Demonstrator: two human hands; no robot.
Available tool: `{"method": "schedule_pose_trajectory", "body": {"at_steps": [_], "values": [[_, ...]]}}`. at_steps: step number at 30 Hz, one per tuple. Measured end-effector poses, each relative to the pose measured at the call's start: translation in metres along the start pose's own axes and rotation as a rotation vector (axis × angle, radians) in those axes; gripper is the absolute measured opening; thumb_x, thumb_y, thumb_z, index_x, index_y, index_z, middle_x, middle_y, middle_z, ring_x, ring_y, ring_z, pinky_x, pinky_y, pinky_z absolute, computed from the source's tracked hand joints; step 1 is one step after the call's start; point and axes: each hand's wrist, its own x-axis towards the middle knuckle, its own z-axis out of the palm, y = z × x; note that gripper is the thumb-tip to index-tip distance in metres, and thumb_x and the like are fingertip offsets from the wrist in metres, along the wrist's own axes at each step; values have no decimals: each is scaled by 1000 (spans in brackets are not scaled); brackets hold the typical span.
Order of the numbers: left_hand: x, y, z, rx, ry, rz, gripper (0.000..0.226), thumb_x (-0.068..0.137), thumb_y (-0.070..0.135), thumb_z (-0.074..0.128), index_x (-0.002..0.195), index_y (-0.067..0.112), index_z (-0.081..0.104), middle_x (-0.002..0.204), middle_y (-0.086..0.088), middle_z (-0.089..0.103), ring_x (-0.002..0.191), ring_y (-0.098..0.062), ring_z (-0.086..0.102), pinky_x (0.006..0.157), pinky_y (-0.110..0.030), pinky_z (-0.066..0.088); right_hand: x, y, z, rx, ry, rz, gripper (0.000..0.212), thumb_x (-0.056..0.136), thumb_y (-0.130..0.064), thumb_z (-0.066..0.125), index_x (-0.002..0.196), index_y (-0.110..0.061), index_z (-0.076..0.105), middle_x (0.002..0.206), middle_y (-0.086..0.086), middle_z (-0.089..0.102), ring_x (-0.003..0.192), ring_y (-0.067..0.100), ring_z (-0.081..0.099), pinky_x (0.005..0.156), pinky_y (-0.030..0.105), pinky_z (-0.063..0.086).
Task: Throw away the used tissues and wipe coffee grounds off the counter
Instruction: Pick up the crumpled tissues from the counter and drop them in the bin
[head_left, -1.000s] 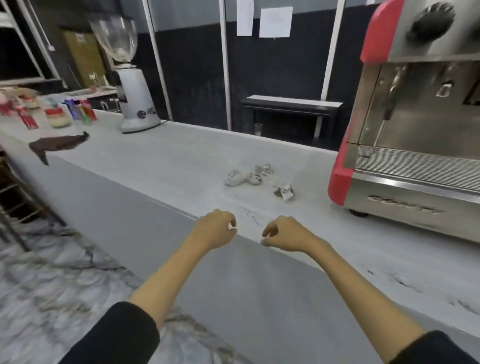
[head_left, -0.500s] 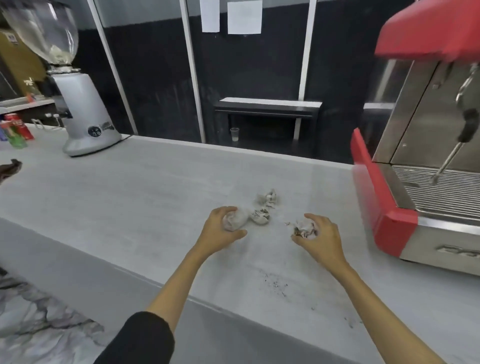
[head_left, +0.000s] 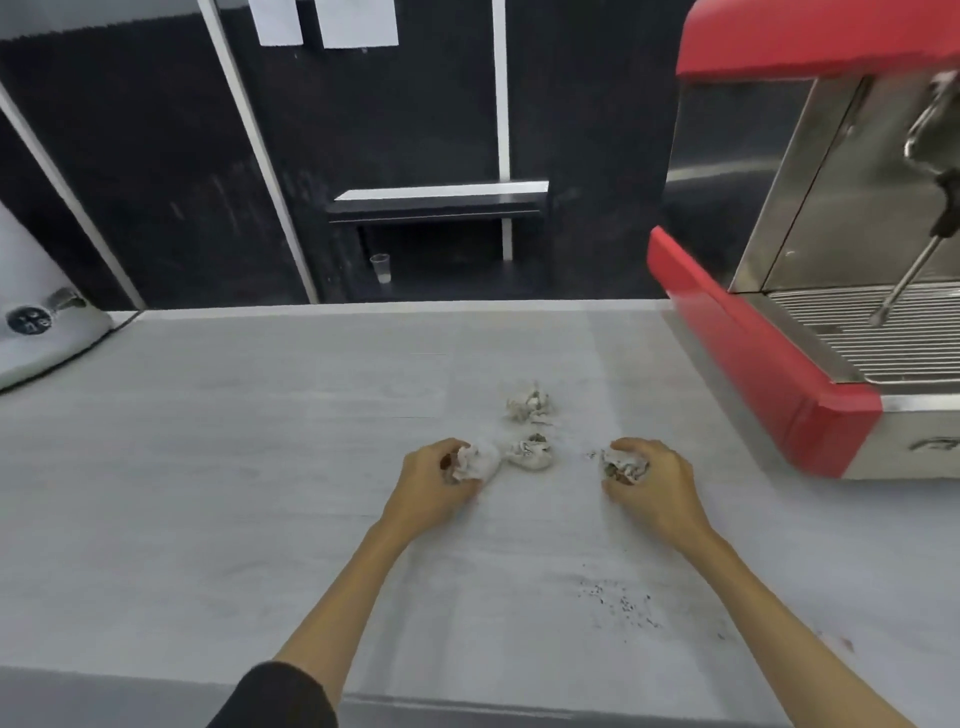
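Note:
Several crumpled, stained tissues lie in the middle of the pale grey counter (head_left: 218, 467). My left hand (head_left: 434, 480) is closed around one white tissue (head_left: 478, 461). My right hand (head_left: 649, 480) grips another crumpled tissue (head_left: 623, 465) against the counter. Between the hands rests a third tissue (head_left: 531, 451), and a further one (head_left: 529, 404) lies just behind it. Dark coffee grounds (head_left: 621, 603) are scattered on the counter near my right forearm, with a few specks beside the right-hand tissue.
A red and steel espresso machine (head_left: 769, 374) stands at the right, its steam wand (head_left: 914, 270) over the drip grate. The white base of a coffee grinder (head_left: 41, 332) sits at the far left. Behind the counter, a small plastic cup (head_left: 381, 267) stands under a dark shelf.
Both hands went from hovering near the counter's front edge to the tissues and closed on one each. The view moved closer over the counter.

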Motion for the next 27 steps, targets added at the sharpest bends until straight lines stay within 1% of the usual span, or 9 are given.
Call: {"method": "schedule_pose_trajectory", "body": {"at_steps": [4, 7, 9, 12, 14, 16, 19, 23, 27], "values": [[-2, -2, -7, -53, -21, 12, 19, 69, 8, 71, 86, 16, 66, 79, -12, 67, 65, -11, 52, 56, -10, 41, -10, -8, 0, 20, 33, -14, 37, 73, -8, 72, 109, -7, 62, 115, 13, 64, 107, 26, 55, 93, 31, 40], [-10, -4, -15, -79, -35, 27, 23, 64, 21, 72, 86, 16, 67, 82, -13, 70, 69, -12, 55, 58, -13, 43, -18, -11, -3, 72, 36, 23, 36, 71, -10, 74, 106, -11, 64, 110, 10, 65, 97, 19, 56, 85, 25, 41], [-16, -1, -20, -101, -63, 34, 23, 61, 27, 70, 83, 22, 67, 83, -9, 71, 70, -11, 57, 60, -14, 45, -23, -11, -6, 118, 25, 50, 36, 68, -12, 76, 103, -15, 66, 105, 5, 65, 96, 18, 57, 82, 23, 44], [-29, 10, -22, -122, -89, 48, 25, 62, 23, 76, 80, 33, 63, 78, 4, 70, 68, -2, 58, 63, -14, 47, -35, -14, -13, 193, -8, 69, 36, 66, -12, 79, 100, -17, 67, 98, -2, 64, 87, 11, 58, 66, 5, 43], [-39, 23, -18, -140, -90, 66, 27, 64, 19, 79, 81, 34, 64, 77, 5, 70, 68, -2, 59, 65, -18, 49, -44, -13, -21, 224, -29, 61, 37, 64, -11, 80, 98, -17, 67, 95, -3, 63, 78, 6, 57, 58, 0, 42], [-49, 41, -9, -176, -100, 74, 27, 62, 20, 79, 83, 32, 66, 79, 9, 70, 69, -3, 60, 67, -20, 50, -55, -10, -32, 261, -47, 44, 37, 63, -11, 81, 97, -18, 67, 93, -2, 64, 76, 1, 57, 58, -1, 43], [-69, 76, 15, -224, -131, 94, 31, 59, 25, 78, 86, 34, 66, 77, 15, 69, 68, 0, 60, 65, -16, 50, -75, 2, -59, 303, -53, 10, 38, 62, -12, 82, 96, -20, 67, 95, -2, 65, 81, 8, 61, 61, 1, 45], [-101, 129, 69, -250, -144, 119, 35, 56, 26, 76, 90, 25, 67, 84, 8, 68, 68, -1, 59, 65, -18, 50, -112, 36, -110, 327, -8, -18, 39, 62, -10, 81, 98, -18, 66, 94, -1, 66, 84, 14, 62, 62, 1, 44], [-139, 182, 136, -277, -147, 173, 32, 58, 19, 81, 86, 24, 66, 85, 5, 69, 70, -4, 59, 67, -22, 51, -157, 85, -170, 313, 1, -30, 39, 63, -11, 81, 98, -19, 66, 93, -9, 65, 81, -4, 59, 63, 1, 43]]}}
